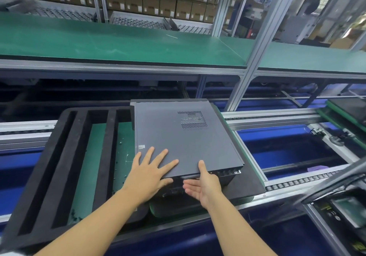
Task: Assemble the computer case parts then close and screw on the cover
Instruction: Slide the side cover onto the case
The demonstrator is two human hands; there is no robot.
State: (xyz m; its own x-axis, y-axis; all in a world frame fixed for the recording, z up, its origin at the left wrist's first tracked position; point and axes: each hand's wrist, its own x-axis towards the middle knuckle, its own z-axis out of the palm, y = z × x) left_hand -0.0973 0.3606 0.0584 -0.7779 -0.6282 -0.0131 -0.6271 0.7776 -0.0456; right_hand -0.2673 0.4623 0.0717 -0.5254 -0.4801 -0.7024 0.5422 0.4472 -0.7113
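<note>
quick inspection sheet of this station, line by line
surface: black foam tray on the conveyor, green mat in its slots
job's things: computer case lying on the tray, grey cover on top
clutter: purple cloth at right
hands: left hand flat on the cover, fingers spread; right hand at the near edge, thumb on top, fingers open
cables: thin wires by the right rail
surroundings: green bench, shelves of cardboard boxes

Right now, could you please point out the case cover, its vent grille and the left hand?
case cover (174,143), head view, bare middle of the panel.
vent grille (192,120), head view, centre of the perforated patch.
left hand (150,173), head view, back of hand.
</note>
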